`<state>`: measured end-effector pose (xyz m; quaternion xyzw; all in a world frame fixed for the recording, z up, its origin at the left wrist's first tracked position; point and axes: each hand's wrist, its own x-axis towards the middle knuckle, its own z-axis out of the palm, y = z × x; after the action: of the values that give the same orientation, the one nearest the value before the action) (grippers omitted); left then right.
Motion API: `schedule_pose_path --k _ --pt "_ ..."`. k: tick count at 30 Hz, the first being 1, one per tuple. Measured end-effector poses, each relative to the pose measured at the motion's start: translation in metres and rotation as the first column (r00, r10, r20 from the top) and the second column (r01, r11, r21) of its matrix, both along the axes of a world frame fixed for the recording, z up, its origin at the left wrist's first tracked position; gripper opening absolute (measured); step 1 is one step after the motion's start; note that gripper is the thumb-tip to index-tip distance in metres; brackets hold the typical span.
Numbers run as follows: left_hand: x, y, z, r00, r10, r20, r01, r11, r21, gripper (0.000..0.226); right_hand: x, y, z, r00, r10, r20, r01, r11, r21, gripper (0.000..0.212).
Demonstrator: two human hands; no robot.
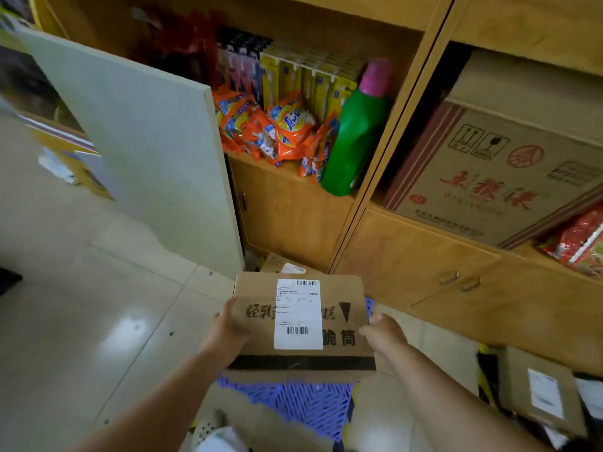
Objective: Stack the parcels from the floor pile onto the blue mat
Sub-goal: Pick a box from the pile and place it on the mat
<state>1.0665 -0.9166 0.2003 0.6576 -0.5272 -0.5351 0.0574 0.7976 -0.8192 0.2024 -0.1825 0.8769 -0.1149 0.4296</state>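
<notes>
I hold a brown cardboard parcel (339, 357) with a white shipping label and black printed characters, level above the blue mat (303, 402). My left hand (230, 324) grips its left side. My right hand (381, 331) grips its right side, thumb on top. The mat is a blue lattice on the floor, mostly hidden under the parcel. Another small parcel (280, 264) lies behind it by the cabinet. More parcels (538, 389) with white labels sit on the floor at the lower right.
A wooden shelf cabinet (385, 243) stands right behind the mat, holding orange snack packets (277, 132), a green bottle (355, 138) and a big printed carton (496, 177). A white board (140, 135) leans at the left. Pale tiled floor (81, 321) spreads to the left.
</notes>
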Motion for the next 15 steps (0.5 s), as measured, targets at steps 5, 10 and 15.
schedule_pose_path --k 5,10,15 --pt "0.061 -0.060 -0.024 0.979 -0.198 0.043 0.195 0.978 0.074 0.061 0.070 -0.026 -0.035 0.990 -0.141 0.029 0.141 0.990 0.009 0.017" --pt "0.092 -0.093 -0.067 0.944 -0.320 0.080 0.316 0.947 0.060 0.054 0.122 -0.035 -0.075 0.967 -0.250 0.056 0.249 0.968 0.028 0.033" --pt "0.098 -0.091 -0.129 0.913 -0.388 0.123 0.381 0.921 0.074 0.053 0.151 -0.022 -0.140 0.959 -0.271 0.078 0.267 0.961 0.067 0.062"
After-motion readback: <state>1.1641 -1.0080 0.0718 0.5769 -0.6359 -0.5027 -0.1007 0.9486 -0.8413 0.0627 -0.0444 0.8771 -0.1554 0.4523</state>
